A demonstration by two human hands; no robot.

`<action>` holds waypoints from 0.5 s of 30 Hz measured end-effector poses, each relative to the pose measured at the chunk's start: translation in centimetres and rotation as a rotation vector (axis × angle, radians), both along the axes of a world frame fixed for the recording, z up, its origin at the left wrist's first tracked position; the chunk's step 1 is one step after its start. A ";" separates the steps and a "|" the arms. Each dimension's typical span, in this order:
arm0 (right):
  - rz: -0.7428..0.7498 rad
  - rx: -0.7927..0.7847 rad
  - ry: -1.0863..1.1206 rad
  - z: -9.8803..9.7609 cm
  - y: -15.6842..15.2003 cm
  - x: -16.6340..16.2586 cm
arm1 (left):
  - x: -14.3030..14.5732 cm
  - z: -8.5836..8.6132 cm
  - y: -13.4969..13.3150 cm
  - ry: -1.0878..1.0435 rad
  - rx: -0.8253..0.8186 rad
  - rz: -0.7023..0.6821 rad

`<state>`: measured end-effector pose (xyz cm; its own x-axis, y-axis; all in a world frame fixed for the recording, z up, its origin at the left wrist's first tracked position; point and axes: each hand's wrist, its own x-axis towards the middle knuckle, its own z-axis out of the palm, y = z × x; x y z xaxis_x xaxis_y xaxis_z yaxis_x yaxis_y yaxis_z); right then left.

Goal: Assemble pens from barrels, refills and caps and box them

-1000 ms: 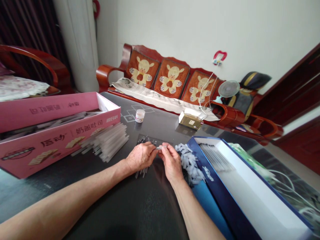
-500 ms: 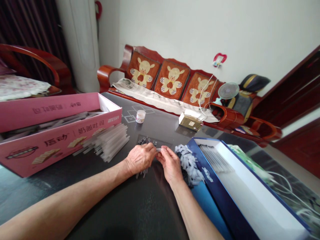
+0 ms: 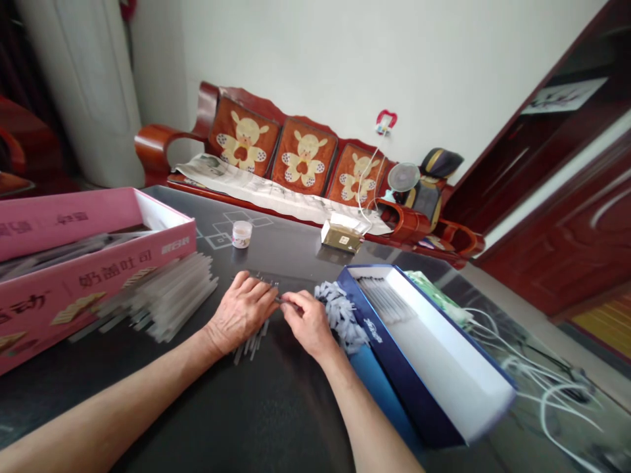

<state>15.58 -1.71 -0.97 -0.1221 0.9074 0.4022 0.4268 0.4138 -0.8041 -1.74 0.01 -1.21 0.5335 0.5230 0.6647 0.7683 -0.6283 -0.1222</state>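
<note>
My left hand (image 3: 246,305) lies palm-down over a loose bunch of thin translucent sticks (image 3: 254,343), its fingers bent and close together. My right hand (image 3: 306,322) is closed in a pinch just to the right. Between the fingertips of both hands is a slim greyish stick (image 3: 280,300), mostly covered by the fingers. Beside my right hand is a heap of short whitish plastic pieces (image 3: 340,315). A stack of long frosted tubes (image 3: 172,299) lies to the left of my left hand.
A pink carton (image 3: 162,253) holding more long pieces stands at left. At right, a long blue box (image 3: 394,358) with a white inside holds a row of slim tubes (image 3: 384,299). A small jar (image 3: 241,234) and a tissue box (image 3: 342,236) stand farther back; white cables (image 3: 532,374) lie right.
The view has turned right, so everything sits farther left in the picture. Both hands remain close together over the sticks; the piece between their fingertips looked paler before.
</note>
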 end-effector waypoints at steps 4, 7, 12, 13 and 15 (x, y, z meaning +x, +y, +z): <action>-0.043 0.119 -0.379 2.3 -0.6 0.7 | 0.0 -0.2 -0.1 -0.053 0.022 -0.039; -0.140 0.161 -0.503 4.8 -0.4 3.6 | -0.1 -0.1 -0.1 -0.158 0.025 -0.022; -0.592 0.079 -0.699 7.4 1.8 14.9 | -0.4 -0.4 0.7 -0.359 -0.008 -0.001; -0.725 -0.001 -0.774 7.4 2.3 17.5 | -0.5 -0.5 0.9 -0.406 -0.014 0.009; -0.831 -0.068 -0.801 6.7 3.1 21.8 | -0.7 -0.8 1.3 -0.504 -0.036 0.058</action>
<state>37.39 1.39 5.73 0.3247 0.8443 0.4262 0.9447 -0.2676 -0.1896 -2.44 1.34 -2.00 0.1207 0.5692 0.8133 0.7601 -0.5800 0.2931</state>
